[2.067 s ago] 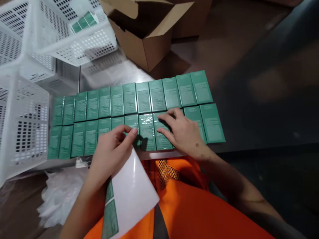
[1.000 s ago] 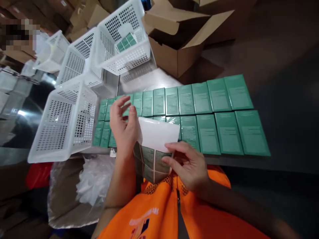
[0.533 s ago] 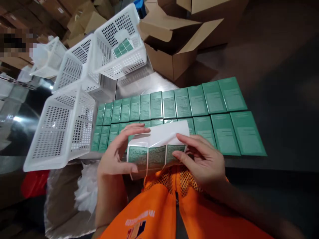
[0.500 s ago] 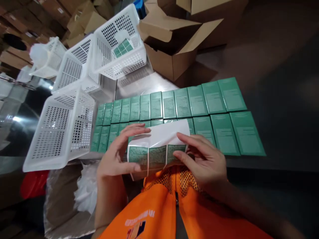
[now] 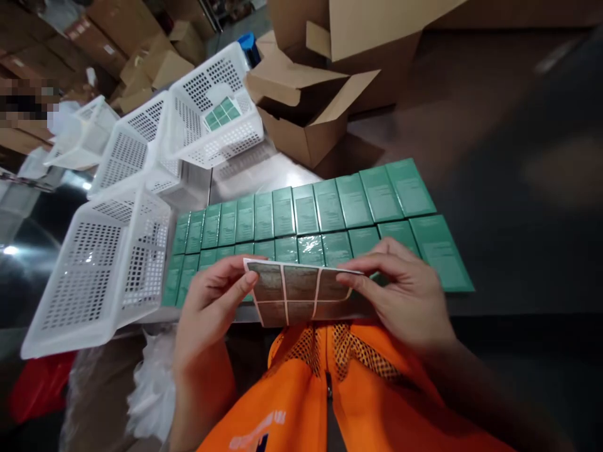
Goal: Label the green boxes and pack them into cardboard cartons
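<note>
hands: left hand and right hand are gripping a sticker sheet by its ends
behind it: green boxes are lying in two rows
left side: white baskets are sitting tipped over

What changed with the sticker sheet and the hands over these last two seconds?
The right hand left the green boxes and took the sticker sheet's right edge. The left hand, which held it alone, brought it up and level, so both hands now hold it flat above the near row. The boxes and white baskets stayed put.
</note>
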`<act>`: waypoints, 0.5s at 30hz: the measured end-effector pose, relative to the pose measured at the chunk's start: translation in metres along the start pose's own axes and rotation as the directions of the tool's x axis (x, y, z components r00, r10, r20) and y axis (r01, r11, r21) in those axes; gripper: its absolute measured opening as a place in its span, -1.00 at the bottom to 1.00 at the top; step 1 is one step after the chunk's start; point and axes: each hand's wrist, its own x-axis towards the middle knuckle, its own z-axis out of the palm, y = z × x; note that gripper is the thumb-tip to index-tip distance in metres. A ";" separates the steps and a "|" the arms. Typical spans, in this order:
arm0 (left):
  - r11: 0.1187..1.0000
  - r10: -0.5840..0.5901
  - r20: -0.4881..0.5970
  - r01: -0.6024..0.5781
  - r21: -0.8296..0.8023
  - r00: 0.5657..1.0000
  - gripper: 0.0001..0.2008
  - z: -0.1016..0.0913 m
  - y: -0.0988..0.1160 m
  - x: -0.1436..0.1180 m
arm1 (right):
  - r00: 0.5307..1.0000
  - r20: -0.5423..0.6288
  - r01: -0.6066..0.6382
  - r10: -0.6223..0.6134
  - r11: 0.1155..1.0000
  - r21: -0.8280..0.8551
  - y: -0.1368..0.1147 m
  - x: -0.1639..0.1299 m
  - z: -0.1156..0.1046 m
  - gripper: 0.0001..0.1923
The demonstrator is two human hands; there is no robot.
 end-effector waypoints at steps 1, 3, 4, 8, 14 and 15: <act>1.000 -0.025 0.015 0.025 -0.013 1.000 -0.87 0.004 0.001 0.002 | 1.000 -0.002 0.000 0.001 1.000 0.014 0.001 0.001 -0.001 -0.93; 0.998 -0.047 0.006 0.047 -0.028 0.999 -0.81 0.012 0.001 0.006 | 1.000 -0.002 -0.028 0.028 0.997 0.076 0.004 0.000 -0.002 -0.92; 0.998 -0.048 -0.011 0.047 -0.041 0.999 -0.81 0.015 0.001 0.007 | 0.998 0.002 -0.064 0.065 0.991 0.120 0.005 0.000 -0.002 -0.88; 0.998 -0.040 -0.135 0.032 -0.061 0.990 -0.73 0.028 -0.002 0.010 | 0.981 0.008 -0.191 0.193 0.961 0.198 0.009 -0.005 0.001 -0.80; 0.990 -0.079 -0.326 0.113 0.086 0.942 -0.64 0.035 -0.011 0.026 | 0.848 0.052 0.530 -0.528 0.841 -0.104 0.007 -0.019 -0.007 -0.83; 0.991 -0.100 -0.358 0.125 0.048 0.928 -0.64 0.032 -0.014 0.032 | 0.768 0.165 0.635 -0.619 0.770 -0.066 0.004 -0.021 -0.014 -0.79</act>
